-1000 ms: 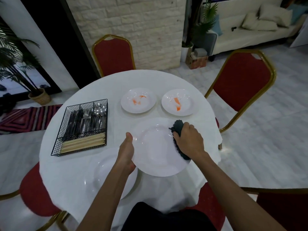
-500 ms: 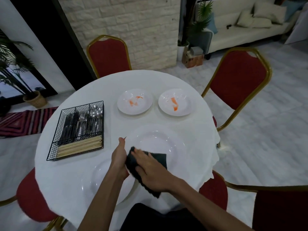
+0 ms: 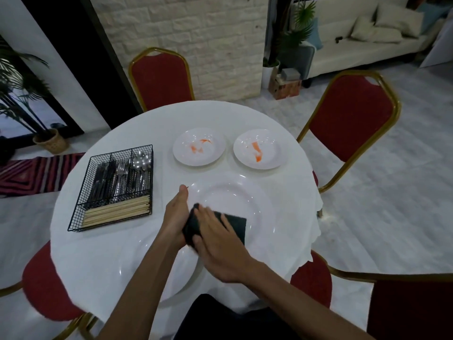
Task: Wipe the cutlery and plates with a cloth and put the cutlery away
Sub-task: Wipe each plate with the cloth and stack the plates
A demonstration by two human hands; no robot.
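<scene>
My left hand (image 3: 175, 215) grips the left rim of a large white plate (image 3: 255, 204), thumb on top. My right hand (image 3: 218, 244) presses a dark cloth (image 3: 235, 225) flat onto the plate's near-left part, beside the left hand. Under it, a second large white plate (image 3: 137, 261) lies on the white tablecloth (image 3: 98, 253). Two small white plates smeared with orange sit further back, one on the left (image 3: 199, 150) and one on the right (image 3: 257, 149). A black wire basket (image 3: 115, 187) on the left holds knives, forks, spoons and chopsticks.
Red chairs with gold frames ring the round table: one at the far side (image 3: 160, 78), one at the right (image 3: 350, 123), one at the near left (image 3: 46, 288), one at the near right (image 3: 411, 307). A potted plant (image 3: 49, 141) stands on the floor at left.
My right hand has carried the cloth from the plate's right rim across to its left side, next to the left hand. The plate has dropped from tilted towards lying flat.
</scene>
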